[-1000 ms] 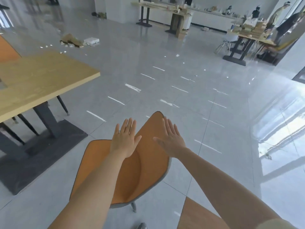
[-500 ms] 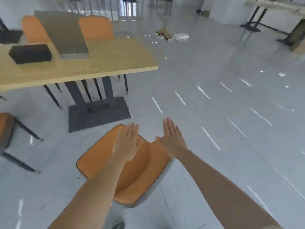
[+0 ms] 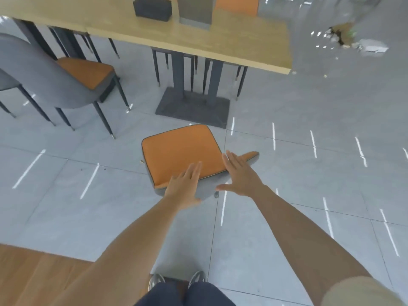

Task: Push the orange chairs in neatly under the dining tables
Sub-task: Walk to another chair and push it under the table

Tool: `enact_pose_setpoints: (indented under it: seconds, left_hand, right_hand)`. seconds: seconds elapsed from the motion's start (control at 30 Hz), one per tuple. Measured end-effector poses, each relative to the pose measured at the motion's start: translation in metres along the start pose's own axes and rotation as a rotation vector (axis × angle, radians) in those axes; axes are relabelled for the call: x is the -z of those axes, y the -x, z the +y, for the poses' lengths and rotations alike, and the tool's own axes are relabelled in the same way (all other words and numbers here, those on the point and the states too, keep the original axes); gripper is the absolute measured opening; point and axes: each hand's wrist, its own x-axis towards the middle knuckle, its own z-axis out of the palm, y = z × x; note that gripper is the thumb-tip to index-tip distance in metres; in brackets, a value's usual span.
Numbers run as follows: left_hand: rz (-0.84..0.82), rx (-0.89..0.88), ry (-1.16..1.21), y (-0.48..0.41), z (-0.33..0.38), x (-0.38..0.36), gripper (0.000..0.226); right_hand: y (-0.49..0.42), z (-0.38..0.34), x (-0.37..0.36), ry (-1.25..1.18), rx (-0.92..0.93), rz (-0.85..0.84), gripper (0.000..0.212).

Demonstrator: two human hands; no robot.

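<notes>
A glossy floor of pale grey tiles [image 3: 309, 195] runs under a long dining table with a light wooden top [image 3: 231, 45], which stands on a dark grey pedestal base [image 3: 192, 107]; a black rectangular box [image 3: 152, 7] and a grey upright block [image 3: 195, 12] sit on the top, scraps of litter [image 3: 344, 36] lie on the floor far to the right, and a second chair with a grey shell and orange seat [image 3: 84, 71] stands to the left, tucked only partly under; the chair in hand, with a square orange padded seat [image 3: 178, 151] and a curved grey upholstered backrest [image 3: 207, 188], faces the table with its front edge close to the pedestal base, and the seat appears to be out from under the top, so the push looks barely begun; it is likely light and rigid, on thin legs that should slide easily over such smooth tile but may swing sideways if pushed unevenly; the padded backrest rim is the sensible place to take it, pressed evenly on both sides of its middle; both arms reach forward and down, nearly straight; the left hand [image 3: 183, 186] lies flat on the backrest's top edge, fingers straight and together, pointing at the table; the right hand [image 3: 240, 175] appears to rest on the right wing of the backrest, fingers straight, thumb spread wide; neither hand curls around anything.
</notes>
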Motion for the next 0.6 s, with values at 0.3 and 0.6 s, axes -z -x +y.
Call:
enact_pose_setpoints:
  seconds: [0.3,0.6]
  left_hand:
    - [0.088,0.126,-0.069,-0.02,0.002,-0.005,0.069]
    - [0.084,0.011,-0.137,-0.041,-0.015,0.0,0.057]
  right_hand:
    - [-0.03,0.039,-0.006,0.057,0.023,0.125,0.06]
    - [-0.059,0.053,-0.011,0.191,0.083,0.28,0.022]
